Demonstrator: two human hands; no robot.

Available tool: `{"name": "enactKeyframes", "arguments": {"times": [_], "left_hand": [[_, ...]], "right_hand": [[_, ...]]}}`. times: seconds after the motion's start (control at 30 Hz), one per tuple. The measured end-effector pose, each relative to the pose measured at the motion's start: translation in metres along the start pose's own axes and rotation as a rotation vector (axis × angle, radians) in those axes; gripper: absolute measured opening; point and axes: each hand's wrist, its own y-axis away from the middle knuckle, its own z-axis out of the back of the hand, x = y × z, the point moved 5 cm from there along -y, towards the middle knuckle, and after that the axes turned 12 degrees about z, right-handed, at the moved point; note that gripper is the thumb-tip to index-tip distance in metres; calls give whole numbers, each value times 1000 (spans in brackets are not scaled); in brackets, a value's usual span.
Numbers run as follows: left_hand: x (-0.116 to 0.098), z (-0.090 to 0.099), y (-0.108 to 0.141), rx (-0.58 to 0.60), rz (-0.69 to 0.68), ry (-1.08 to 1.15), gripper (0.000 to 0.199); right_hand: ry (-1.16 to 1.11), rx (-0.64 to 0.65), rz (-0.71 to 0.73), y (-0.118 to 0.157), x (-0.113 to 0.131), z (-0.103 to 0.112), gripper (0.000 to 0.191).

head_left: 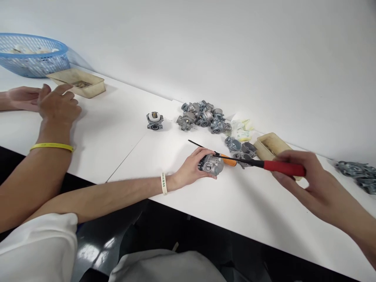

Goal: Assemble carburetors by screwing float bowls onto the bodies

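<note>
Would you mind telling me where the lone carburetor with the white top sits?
In the head view, the lone carburetor stands left of centre on the table, just left of the carburetor pile.

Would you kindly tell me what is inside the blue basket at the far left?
Over the rim of the blue basket, a few pale rounded pieces show. The wall hides whatever lies lower, and they are too small to identify.

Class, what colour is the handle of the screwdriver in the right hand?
Red, on the screwdriver; head view.
</note>
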Motion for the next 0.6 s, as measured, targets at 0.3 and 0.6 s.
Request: {"name": "enactKeyframes", "arguments": {"times": [0.3,0.6], "left_hand": [[2,0,1,21,19,32,55],[3,-3,7,70,-18,59,57]], "right_hand": [[-35,20,-246,22,-9,-16,39],[-29,62,-433,30,-15,-24,52]]}}
